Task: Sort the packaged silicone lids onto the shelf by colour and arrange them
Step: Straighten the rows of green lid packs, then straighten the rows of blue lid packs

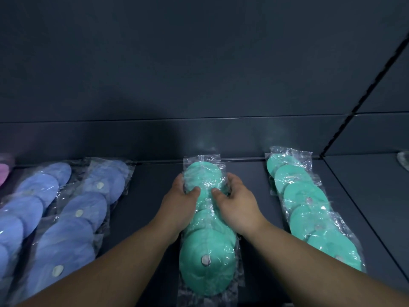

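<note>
Nearest me, the wide end of the green pack (205, 251) lies flat on the shelf (150, 196) between the person's forearms, its biggest lid showing through the clear wrap. Further along, the left hand (179, 200) and right hand (236, 202) clamp the same pack from either side, thumbs on top and nearly meeting, fingers curled round the edges. I'd say that grip is for squaring the slippery bag into a straight line running away from them. Right of the hands, apart from them, the other green pack (307, 202) lies in the same direction, so green looks to be gathering on that side. Left of the hands, across a bare strip of shelf, the blue packs (75, 218) overlap each other, and beyond them a pink pack (4, 173) barely shows. Past the fingertips, the held pack's narrow end almost reaches the back panel (199, 138).
</note>
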